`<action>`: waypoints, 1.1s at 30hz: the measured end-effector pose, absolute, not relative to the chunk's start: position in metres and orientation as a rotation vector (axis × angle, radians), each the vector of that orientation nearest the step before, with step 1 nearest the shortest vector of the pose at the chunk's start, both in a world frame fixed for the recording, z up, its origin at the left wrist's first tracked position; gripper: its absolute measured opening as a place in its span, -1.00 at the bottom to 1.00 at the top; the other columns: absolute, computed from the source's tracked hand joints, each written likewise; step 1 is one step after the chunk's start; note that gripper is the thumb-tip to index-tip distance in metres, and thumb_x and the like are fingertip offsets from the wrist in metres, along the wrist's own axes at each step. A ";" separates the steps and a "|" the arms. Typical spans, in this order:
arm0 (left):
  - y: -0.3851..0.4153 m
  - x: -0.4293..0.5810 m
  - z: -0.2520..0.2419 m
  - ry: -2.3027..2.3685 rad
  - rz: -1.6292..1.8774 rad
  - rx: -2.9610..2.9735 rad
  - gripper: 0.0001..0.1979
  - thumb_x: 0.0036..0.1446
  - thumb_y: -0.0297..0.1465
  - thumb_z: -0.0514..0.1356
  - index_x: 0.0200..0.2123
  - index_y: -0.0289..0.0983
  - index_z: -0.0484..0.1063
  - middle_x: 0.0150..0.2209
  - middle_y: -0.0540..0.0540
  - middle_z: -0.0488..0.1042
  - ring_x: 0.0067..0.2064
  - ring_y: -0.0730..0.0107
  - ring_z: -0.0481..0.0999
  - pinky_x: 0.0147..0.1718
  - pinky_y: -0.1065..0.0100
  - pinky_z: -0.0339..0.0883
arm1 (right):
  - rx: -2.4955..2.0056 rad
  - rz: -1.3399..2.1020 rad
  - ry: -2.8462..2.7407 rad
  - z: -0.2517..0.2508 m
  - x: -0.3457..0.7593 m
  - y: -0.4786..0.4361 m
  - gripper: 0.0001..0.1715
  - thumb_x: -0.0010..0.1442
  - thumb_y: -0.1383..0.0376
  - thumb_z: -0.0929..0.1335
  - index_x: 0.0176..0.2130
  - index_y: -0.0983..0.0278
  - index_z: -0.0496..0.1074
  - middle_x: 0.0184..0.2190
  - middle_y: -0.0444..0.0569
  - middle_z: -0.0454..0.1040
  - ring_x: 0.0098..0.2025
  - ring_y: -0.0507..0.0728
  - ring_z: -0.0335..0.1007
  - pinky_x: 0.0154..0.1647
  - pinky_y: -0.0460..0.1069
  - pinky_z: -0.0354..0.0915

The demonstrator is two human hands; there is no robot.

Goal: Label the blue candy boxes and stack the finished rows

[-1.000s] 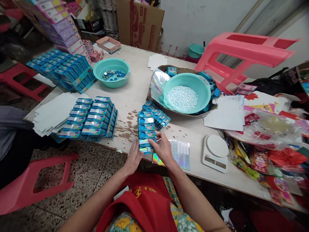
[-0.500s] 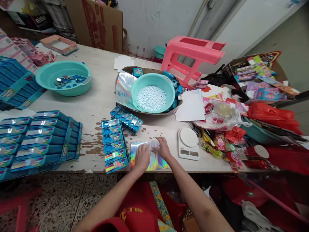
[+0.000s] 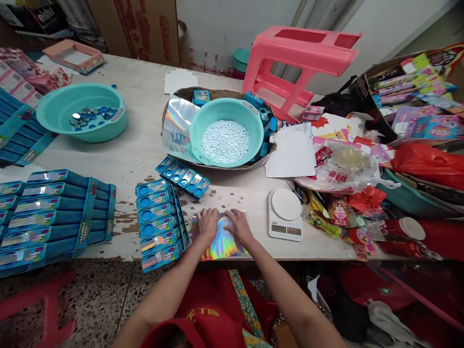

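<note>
A shiny rainbow foil sheet (image 3: 226, 244) lies at the table's front edge. My left hand (image 3: 208, 225) rests on its left part, fingers spread forward and pressing down. On the sheet's right part sits my right hand (image 3: 239, 228), thumb apart from its bent fingers. A pale speckled patch shows on the foil between the hands, too small to make out. Left of the sheet stands a stack of blue boxes (image 3: 155, 212) with round windows. Behind it lies a slanted row of similar boxes (image 3: 184, 178). A white kitchen scale (image 3: 285, 212) stands to the right.
A teal basin (image 3: 253, 140) of small white pellets sits in a cardboard tray (image 3: 170, 121). Another basin (image 3: 119, 130) holds blue and silver discs. Stacked blue boxes (image 3: 58, 212) fill the left. Candy packets, a plastic bag (image 3: 340, 169) and a pink stool (image 3: 253, 63) crowd the right.
The view has shifted closer to the table. My left hand has moved to the foil's left side. The near stack of blue boxes now leans, its layers fanned out.
</note>
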State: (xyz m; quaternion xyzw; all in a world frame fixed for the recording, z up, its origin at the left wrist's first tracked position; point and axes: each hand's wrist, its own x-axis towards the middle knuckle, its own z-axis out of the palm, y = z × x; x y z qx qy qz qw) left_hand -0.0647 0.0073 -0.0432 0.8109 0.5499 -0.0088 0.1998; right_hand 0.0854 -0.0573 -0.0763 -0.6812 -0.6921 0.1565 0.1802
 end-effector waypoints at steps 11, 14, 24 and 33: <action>0.001 -0.069 -0.051 1.512 0.089 2.338 -0.87 0.18 -0.37 0.05 -0.22 -0.19 0.35 -0.23 -0.10 0.39 -0.11 0.20 0.23 -0.04 0.13 0.00 | -1.873 0.326 -1.867 -0.049 0.079 -0.074 -0.84 0.24 0.33 0.21 -0.32 0.23 0.36 -0.34 0.01 0.42 -0.24 0.16 0.29 -0.22 0.06 0.27; 0.002 -0.071 -0.052 1.490 0.147 2.331 -0.88 0.17 -0.38 0.07 -0.23 -0.20 0.36 -0.24 -0.10 0.39 -0.11 0.20 0.25 0.02 0.08 -0.01 | -1.891 0.425 -1.745 -0.009 0.083 -0.081 -0.85 0.24 0.29 0.23 -0.37 0.23 0.32 -0.44 -0.05 0.39 -0.33 0.12 0.28 -0.31 0.01 0.24; -0.023 -0.069 0.051 0.786 0.667 1.374 -0.58 0.17 -0.25 0.05 0.08 -0.24 0.21 0.02 -0.19 0.35 0.02 0.27 0.35 -0.08 0.27 0.28 | -1.825 0.711 -1.328 0.114 0.080 -0.098 -0.82 0.15 0.19 0.32 -0.40 0.25 0.34 -0.47 -0.12 0.41 -0.39 0.05 0.33 -0.31 -0.04 0.25; -0.039 -0.180 0.143 1.131 0.552 1.551 -0.76 0.15 -0.25 0.03 -0.40 -0.24 0.40 -0.48 0.02 0.39 -0.41 0.48 0.33 -0.43 0.46 0.19 | -1.630 0.916 -1.116 0.129 -0.018 -0.076 -0.76 0.02 0.12 0.40 -0.45 0.24 0.43 -0.19 0.04 0.39 -0.11 0.18 0.33 -0.25 0.03 0.35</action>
